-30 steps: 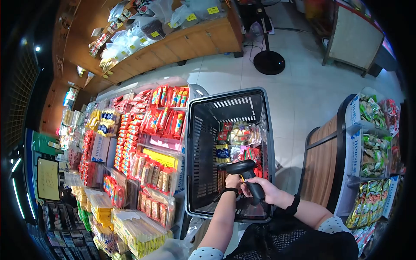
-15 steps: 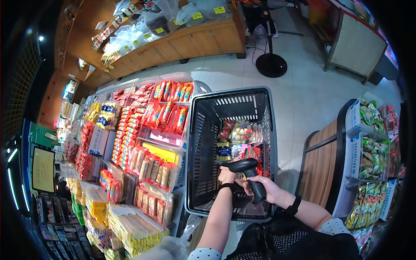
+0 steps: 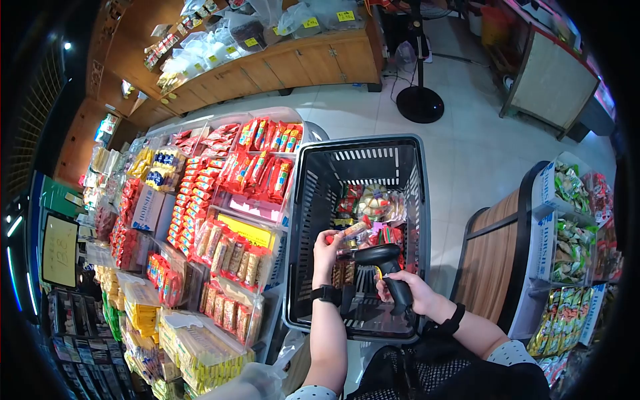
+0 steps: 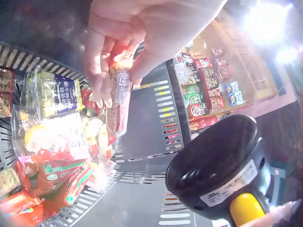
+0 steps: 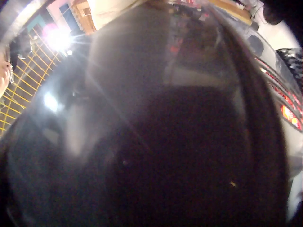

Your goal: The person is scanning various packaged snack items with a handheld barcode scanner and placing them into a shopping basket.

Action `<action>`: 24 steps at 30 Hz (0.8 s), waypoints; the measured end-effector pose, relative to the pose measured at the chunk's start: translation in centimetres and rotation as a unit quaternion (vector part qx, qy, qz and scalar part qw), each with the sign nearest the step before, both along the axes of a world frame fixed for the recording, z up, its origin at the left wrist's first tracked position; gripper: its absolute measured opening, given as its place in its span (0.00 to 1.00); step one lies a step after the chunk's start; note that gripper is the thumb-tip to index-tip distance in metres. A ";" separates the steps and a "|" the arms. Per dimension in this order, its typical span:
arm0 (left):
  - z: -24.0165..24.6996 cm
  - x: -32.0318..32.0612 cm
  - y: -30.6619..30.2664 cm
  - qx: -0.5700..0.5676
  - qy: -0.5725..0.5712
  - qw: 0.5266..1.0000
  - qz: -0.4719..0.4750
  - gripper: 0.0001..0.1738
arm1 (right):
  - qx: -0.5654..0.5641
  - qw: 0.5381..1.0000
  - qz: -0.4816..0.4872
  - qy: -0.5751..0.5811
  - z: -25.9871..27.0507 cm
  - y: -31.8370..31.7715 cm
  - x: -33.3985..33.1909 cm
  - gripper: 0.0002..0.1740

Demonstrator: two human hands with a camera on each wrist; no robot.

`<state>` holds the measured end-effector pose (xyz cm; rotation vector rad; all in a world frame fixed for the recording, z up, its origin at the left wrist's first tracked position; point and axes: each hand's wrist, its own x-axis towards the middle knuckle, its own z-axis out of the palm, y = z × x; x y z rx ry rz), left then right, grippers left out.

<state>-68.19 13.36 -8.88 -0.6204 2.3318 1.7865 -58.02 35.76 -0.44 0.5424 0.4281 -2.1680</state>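
Observation:
My left hand [image 3: 325,249] pinches one end of a snack bar in clear and red wrapping [image 3: 355,230], held above the inside of a dark grey shopping basket [image 3: 319,177]. In the left wrist view the bar [image 4: 119,97] hangs from thumb and fingers. A black barcode scanner [image 3: 377,255] with a yellow trigger [image 4: 247,208] is gripped by my right hand [image 3: 415,291], its head turned toward the left hand. Packaged snacks lie in the basket, among them a clear pack with a blue label [image 4: 64,93] and red packets [image 4: 57,177]. A dark, blurred surface fills most of the right wrist view.
Left of the basket stands a tiered display of wrapped snacks [image 3: 257,175]. On the right is a wood-panelled stand [image 3: 495,233] with bagged goods [image 3: 575,250]. Beyond are a wooden cabinet [image 3: 300,70] and a round black floor base with a pole [image 3: 420,105].
My left hand has risen from beside the scanner and moved left, and the snack bar now shows in its fingers. The right hand keeps hold of the scanner, almost in place.

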 end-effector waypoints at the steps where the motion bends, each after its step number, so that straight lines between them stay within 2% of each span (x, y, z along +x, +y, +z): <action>1: 1.1 0.0 0.1 0.078 -0.009 0.997 -0.011 0.15 | -0.004 1.000 -0.003 0.006 0.0 -0.1 0.0 0.15; 2: 2.1 0.0 0.3 0.155 -0.018 0.988 -0.022 0.15 | -0.008 1.000 -0.006 0.012 -0.1 -0.3 -0.1 0.16; 4: 2.8 0.0 0.4 0.157 -0.028 0.987 -0.004 0.14 | -0.004 1.000 -0.001 0.020 -0.1 -0.3 -0.1 0.16; 10: 2.7 0.2 -0.3 0.124 -0.096 0.986 -0.052 0.17 | 0.001 0.999 0.006 0.037 -1.2 -0.9 0.1 0.18; 12: 2.2 0.4 -0.4 0.158 -0.084 0.982 -0.061 0.15 | -0.012 0.999 0.015 0.047 -1.5 -1.1 0.3 0.17; 15: 2.7 0.4 -0.2 0.031 -0.022 0.998 -0.057 0.15 | 0.000 0.999 0.008 0.049 -1.2 -1.3 0.4 0.18; 16: 3.2 0.5 -0.3 -0.069 0.018 0.995 -0.071 0.14 | -0.002 0.999 -0.004 0.049 -1.3 -1.4 0.4 0.17; 18: 4.6 1.0 -0.5 -0.142 0.047 0.987 -0.055 0.14 | -0.008 0.999 0.001 0.050 -0.9 -1.3 0.4 0.17; 19: 6.3 1.6 -0.6 -0.145 0.045 0.987 -0.053 0.14 | 0.012 0.999 0.007 0.040 -0.5 -1.3 0.4 0.17; 21: 10.7 3.2 -1.1 -0.268 0.095 0.958 -0.044 0.15 | 0.044 0.999 0.009 0.029 0.3 -1.2 0.0 0.16; 23: 14.6 5.0 -2.1 -0.229 0.146 0.962 0.023 0.15 | 0.027 0.999 -0.011 0.038 0.4 -1.2 -0.5 0.15; 24: 14.2 6.1 -3.4 -0.168 0.178 0.967 0.071 0.15 | 0.029 0.999 -0.018 0.033 0.4 -1.3 -0.5 0.15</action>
